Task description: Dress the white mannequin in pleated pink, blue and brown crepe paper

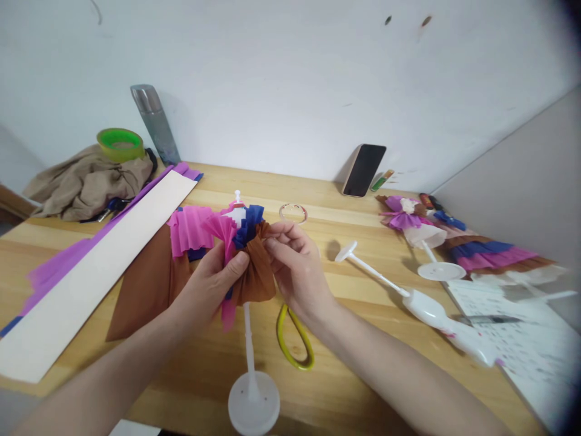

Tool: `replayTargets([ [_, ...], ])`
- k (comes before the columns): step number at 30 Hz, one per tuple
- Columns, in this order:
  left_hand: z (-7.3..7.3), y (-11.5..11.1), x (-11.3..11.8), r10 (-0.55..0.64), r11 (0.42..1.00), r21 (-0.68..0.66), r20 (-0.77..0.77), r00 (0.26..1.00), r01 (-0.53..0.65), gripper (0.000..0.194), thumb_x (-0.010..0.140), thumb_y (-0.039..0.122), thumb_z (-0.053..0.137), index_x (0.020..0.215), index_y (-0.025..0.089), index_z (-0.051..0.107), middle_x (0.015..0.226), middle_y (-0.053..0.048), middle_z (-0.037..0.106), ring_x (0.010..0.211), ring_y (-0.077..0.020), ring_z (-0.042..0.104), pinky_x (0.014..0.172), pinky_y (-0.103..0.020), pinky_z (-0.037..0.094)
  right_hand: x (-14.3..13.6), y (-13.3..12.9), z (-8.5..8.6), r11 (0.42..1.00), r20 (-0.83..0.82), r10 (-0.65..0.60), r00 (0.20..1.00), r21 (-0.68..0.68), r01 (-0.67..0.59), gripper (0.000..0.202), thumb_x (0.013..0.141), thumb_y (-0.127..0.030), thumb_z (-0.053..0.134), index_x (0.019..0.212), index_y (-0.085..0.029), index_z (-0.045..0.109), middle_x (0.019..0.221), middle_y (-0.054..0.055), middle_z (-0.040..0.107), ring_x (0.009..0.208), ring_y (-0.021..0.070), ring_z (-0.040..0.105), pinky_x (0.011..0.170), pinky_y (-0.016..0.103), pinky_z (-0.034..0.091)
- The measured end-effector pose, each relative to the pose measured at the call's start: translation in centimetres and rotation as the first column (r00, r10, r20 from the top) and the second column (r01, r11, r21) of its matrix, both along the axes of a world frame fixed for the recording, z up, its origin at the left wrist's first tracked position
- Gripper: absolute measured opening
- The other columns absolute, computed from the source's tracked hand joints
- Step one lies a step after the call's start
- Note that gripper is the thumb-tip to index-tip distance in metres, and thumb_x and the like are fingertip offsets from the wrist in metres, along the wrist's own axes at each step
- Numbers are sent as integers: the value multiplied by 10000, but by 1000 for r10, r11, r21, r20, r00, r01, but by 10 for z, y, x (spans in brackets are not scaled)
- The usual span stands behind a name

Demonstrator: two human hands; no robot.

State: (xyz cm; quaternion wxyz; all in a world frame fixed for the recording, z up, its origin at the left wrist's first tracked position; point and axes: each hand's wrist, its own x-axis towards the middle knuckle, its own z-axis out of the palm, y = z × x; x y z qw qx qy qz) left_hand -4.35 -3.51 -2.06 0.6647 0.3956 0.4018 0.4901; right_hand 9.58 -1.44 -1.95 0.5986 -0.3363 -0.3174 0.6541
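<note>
On the wooden table (272, 178), a long white card (102, 272) lies to the left of a ruffled paper dress (256, 275) wrapped about a white stand (254, 406). I see the left hand (213, 278) gripping the skirt, thumb in front, while the right hand (297, 266) pinches its brown edge, near a yellow loop (302, 365).

Bare left forearm (140, 357) slants up from lower left, bare right forearm (394, 363) from lower right, converging. Left hand (214, 277): gripping, thumb (236, 265) extended on top, fingers mostly hidden. Right hand (297, 266): thumb and index finger (282, 229) pinching, remaining fingers curled. Hands near, apart.
</note>
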Motion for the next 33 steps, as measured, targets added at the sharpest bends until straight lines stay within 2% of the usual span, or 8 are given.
replayTargets([
  [4, 1, 1, 0, 19, 1000, -6, -20, 1000, -19, 468, 789, 416, 736, 1156, 146, 627, 1134, -111, 715, 1135, -276, 632, 1064, -422, 427, 1, 0, -3, 999, 21, 6, 1000, 51, -7, 145, 663, -174, 692, 740, -209, 575, 659, -28, 607, 558, 95, 522, 465, 216, 356],
  [8, 3, 2, -2, 39, 999, -11, -32, 999, -39, 478, 797, 425, 726, 1174, 147, 627, 1110, -116, 724, 1098, -279, 652, 1028, -419, 459, 4, -1, -4, 992, 39, 10, 999, 129, -15, 106, 698, -209, 692, 720, -197, 590, 827, 7, 662, 647, 105, 586, 565, 241, 447],
  [11, 4, 4, -4, 56, 998, 17, -15, 998, -55, 468, 799, 440, 719, 1161, 156, 630, 1128, -106, 719, 1097, -276, 651, 1004, -398, 482, 7, -3, -1, 974, 184, -47, 982, 228, 3, 107, 736, -261, 683, 729, -193, 601, 871, 17, 655, 675, 107, 575, 621, 255, 460],
  [16, 3, 5, -7, 118, 991, 76, -82, 990, -112, 451, 812, 450, 701, 1149, 158, 628, 1111, -91, 721, 1066, -263, 657, 995, -387, 486, 9, -6, 3, 928, 528, -149, 836, 368, -66, 129, 741, -283, 663, 728, -199, 565, 623, -39, 531, 550, 98, 453, 525, 240, 379],
  [20, 1, 6, -7, 169, 983, 90, -131, 977, -158, 435, 793, 473, 708, 1080, 155, 630, 1050, -82, 723, 1030, -265, 658, 947, -388, 505, 6, -6, 0, 935, 635, -180, 751, 349, -70, 189, 723, -256, 628, 616, -204, 481, 542, -63, 426, 511, 87, 387, 492, 233, 323],
  [25, 0, 5, -5, 198, 979, 87, -205, 959, -183, 453, 755, 526, 720, 989, 150, 627, 940, -69, 711, 967, -270, 653, 839, -370, 534, 4, -5, 2, 975, 529, 6, 848, 185, -122, 239, 725, -327, 621, 598, -209, 457, 485, -76, 395, 451, 79, 367, 447, 226, 303],
  [27, 0, 5, -5, 194, 979, 101, -217, 957, -176, 468, 750, 531, 721, 1003, 148, 628, 931, -68, 708, 973, -271, 649, 849, -370, 528, 4, -5, 5, 980, 466, 61, 883, 142, -142, 255, 734, -356, 623, 595, -204, 471, 466, -74, 411, 437, 74, 368, 441, 221, 299],
  [33, 2, 4, -3, 190, 977, 144, -248, 950, -158, 479, 750, 548, 706, 994, 146, 616, 946, -64, 709, 948, -253, 650, 837, -352, 519, 3, -5, 10, 978, 469, 44, 882, 160, -134, 309, 745, -371, 617, 544, -191, 467, 485, -63, 405, 472, 68, 345, 467, 228, 271],
])
